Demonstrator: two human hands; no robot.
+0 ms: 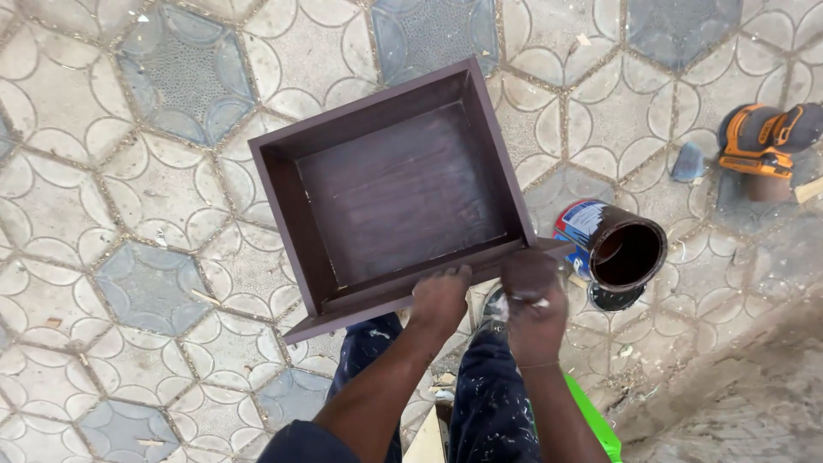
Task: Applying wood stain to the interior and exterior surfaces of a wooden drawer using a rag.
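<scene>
Head view: both hands, left (pixel 440 299) and right (pixel 533 296), clenched on the near edge of a dark brown wooden box (pixel 394 193)

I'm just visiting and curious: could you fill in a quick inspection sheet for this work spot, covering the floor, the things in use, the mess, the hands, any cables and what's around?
Surface: patterned paving floor, dusty.
Job's things: dark brown wooden box, open side up, tilted on the person's knees; open paint tin lying on its side at the right.
Clutter: wood chips and shavings on the floor; orange power sander at far right.
Hands: left hand grips the box's near edge; right hand beside it on the same edge, holding something small and pale, cannot tell what.
Cables: nothing seen.
Surroundings: green object beside the right leg; rough ground at lower right.
</scene>
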